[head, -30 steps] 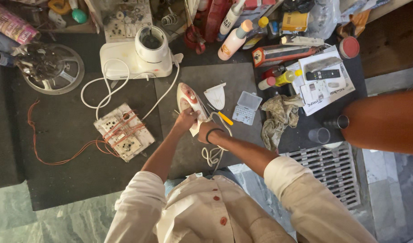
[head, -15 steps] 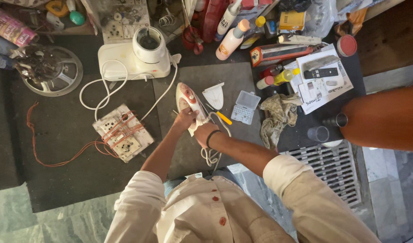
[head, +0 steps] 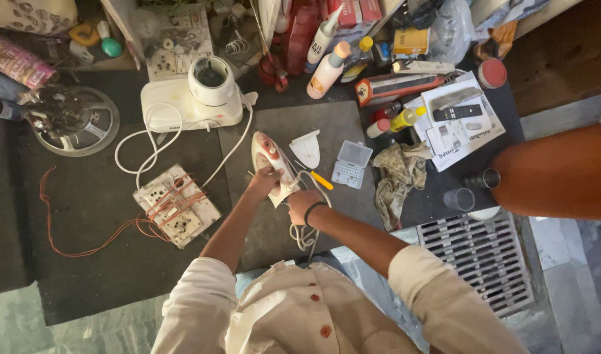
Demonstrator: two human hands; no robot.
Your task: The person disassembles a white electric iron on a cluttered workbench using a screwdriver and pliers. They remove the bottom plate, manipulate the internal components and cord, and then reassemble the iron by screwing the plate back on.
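Both grips clamped on iron (head: 271, 164): left hand (head: 264, 182), right hand (head: 301, 204); nose points away, up-left.

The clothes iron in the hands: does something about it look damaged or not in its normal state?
Yes. The clothes iron lies on the grey mat, held by the left hand and right hand. A white pointed plastic cover lies apart beside it, seemingly taken off it. A yellow-handled screwdriver lies close by.

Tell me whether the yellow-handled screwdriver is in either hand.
No: the yellow-handled screwdriver lies on the mat beside the iron, which both hands grip.
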